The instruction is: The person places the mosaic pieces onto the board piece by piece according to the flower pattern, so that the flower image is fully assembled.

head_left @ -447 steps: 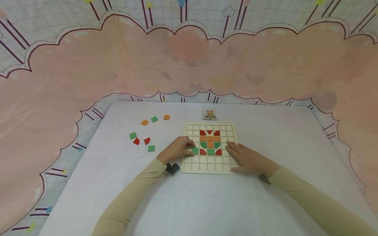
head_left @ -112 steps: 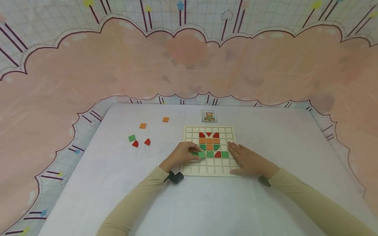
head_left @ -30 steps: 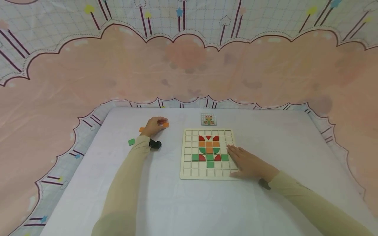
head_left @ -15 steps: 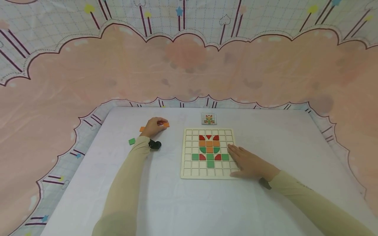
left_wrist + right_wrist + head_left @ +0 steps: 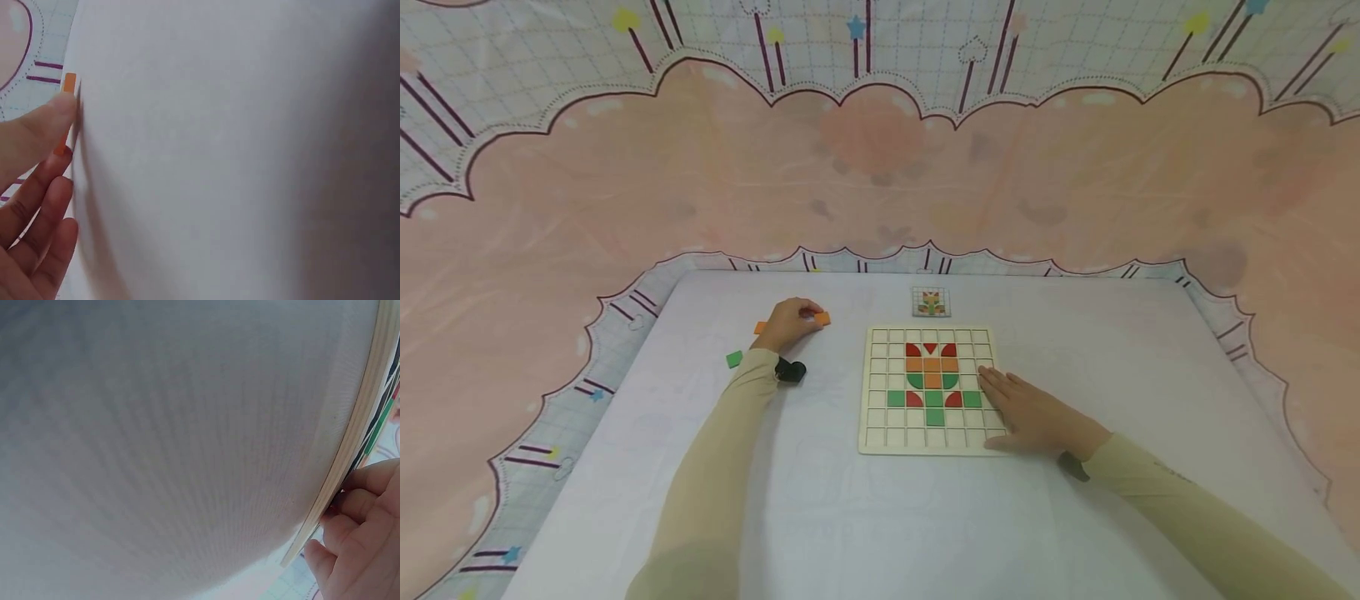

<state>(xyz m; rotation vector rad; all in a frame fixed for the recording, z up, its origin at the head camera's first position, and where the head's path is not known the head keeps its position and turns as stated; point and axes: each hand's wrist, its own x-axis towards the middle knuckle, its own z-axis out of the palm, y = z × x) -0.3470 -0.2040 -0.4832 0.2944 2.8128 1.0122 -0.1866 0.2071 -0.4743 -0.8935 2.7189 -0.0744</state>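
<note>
1. A white table [image 5: 880, 517] carries everything.
2. A wooden grid board [image 5: 929, 442] lies at its centre.
3. A small pattern card [image 5: 931, 302] lies just beyond the board's far edge.
4. Far left lie two orange square tiles [image 5: 823, 317], [image 5: 761, 327], with a green square tile [image 5: 734, 359] nearer the left edge.
</note>
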